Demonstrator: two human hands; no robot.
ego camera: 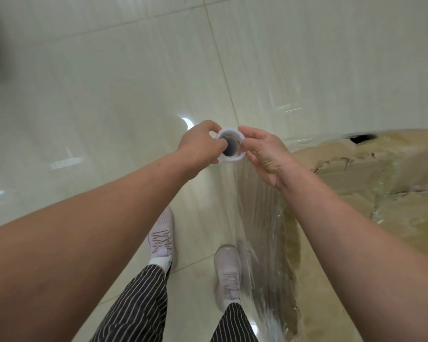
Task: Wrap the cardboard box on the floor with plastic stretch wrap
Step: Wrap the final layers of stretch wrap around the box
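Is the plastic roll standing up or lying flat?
Standing up. The roll shows its hollow end from above, and film hangs below it.

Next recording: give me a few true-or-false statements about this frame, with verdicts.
1. The left hand and right hand both hold the stretch wrap roll at its top end. True.
2. The roll lies flat on the floor. False: it is held upright above the floor.
3. Film runs from the roll toward the cardboard box. True.
4. The box's top is intact. False: a dark hole shows in it.
5. The person is barefoot. False: they wear pale shoes.
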